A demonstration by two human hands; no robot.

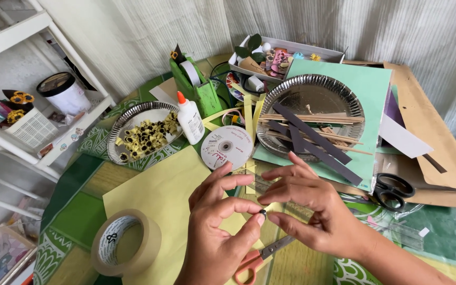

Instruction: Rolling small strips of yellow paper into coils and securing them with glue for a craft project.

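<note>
A cluttered worktop [80,211] with a green patterned cover was seen before a pale curtain. Near its front edge, over a yellow paper sheet [159,195], a small dark rolled piece [263,211] was pinched between the thumb and forefinger of the left hand [217,232], the other fingers loosely curled. The right hand [312,208] was held just beside it, its fingertips touching the same piece, the remaining fingers spread. The piece lay between both hands, equally near each; its long axis was too small to be told. Orange-handled scissors [257,258] lay beneath.
</note>
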